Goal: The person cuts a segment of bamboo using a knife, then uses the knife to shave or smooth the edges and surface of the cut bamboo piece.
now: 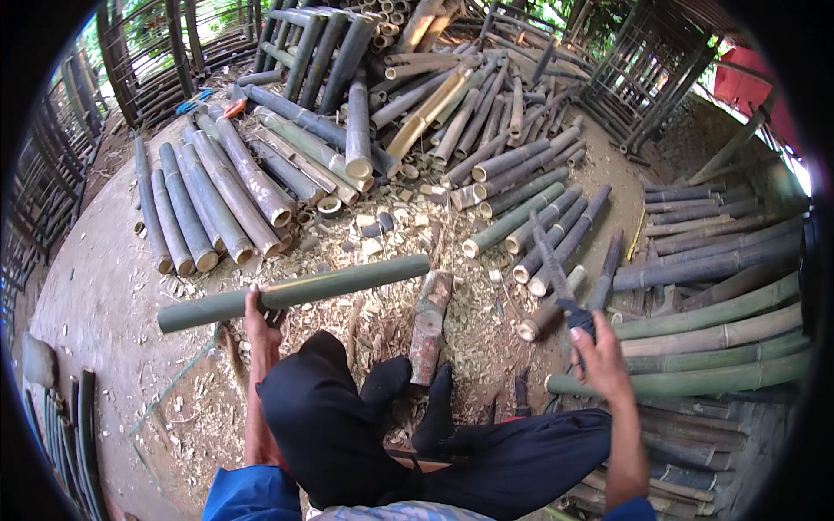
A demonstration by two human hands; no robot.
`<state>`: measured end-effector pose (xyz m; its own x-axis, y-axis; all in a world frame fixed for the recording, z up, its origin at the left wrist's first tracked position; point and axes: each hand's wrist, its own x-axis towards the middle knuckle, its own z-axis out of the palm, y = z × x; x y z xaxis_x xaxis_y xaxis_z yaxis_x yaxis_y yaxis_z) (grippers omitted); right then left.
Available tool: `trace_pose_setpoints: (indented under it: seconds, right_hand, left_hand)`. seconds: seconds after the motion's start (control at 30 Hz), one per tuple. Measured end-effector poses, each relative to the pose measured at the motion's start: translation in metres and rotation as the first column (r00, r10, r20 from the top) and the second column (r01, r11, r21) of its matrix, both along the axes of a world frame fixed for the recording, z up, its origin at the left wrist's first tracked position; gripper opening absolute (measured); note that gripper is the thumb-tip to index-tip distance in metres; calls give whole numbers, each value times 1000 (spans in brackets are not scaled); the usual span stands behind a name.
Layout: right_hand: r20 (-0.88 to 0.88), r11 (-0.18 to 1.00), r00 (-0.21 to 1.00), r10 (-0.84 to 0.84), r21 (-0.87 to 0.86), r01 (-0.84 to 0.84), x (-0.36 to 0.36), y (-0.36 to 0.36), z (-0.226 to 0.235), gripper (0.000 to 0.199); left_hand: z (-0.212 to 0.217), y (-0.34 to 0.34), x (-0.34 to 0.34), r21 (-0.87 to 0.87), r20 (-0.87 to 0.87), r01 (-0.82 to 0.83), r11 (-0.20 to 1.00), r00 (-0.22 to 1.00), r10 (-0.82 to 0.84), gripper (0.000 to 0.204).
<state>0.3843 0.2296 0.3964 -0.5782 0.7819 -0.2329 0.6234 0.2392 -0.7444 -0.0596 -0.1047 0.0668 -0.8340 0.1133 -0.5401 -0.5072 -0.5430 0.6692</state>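
gripping a green bamboo pole (295,293), the left hand (258,323) clenches; right hand (598,356) grasps a dark blade (556,269) amid bamboo piles (347,139).

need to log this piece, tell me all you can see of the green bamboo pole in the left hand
The green bamboo pole is a long, straight, round stem with smooth skin and a few faint node rings. It is cut at both ends and looks whole, not split. It lies nearly level, its right end slightly higher, above the chip-strewn ground. The left hand grips it from below, left of its middle; nothing else visibly touches it.
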Motion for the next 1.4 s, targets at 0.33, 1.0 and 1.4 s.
trace_pose_setpoints:
  seconds: [0.33, 1.0, 1.4]
  right_hand:
    - [161, 964, 977, 139, -249, -96, -10, 58, -126, 33]
    - [108, 842, 867, 486, 206, -498, -94, 34, -248, 46]
    - [106, 767, 829, 550, 329, -551, -122, 18, -219, 33]
  left_hand:
    - [-33, 47, -29, -316, 288, 264, 911, 942, -173, 67]
    - [-23, 168, -13, -896, 437, -118, -429, -407, -802, 50]
    - [-28, 159, -14, -928, 373, -122, -353, -364, -854, 41]
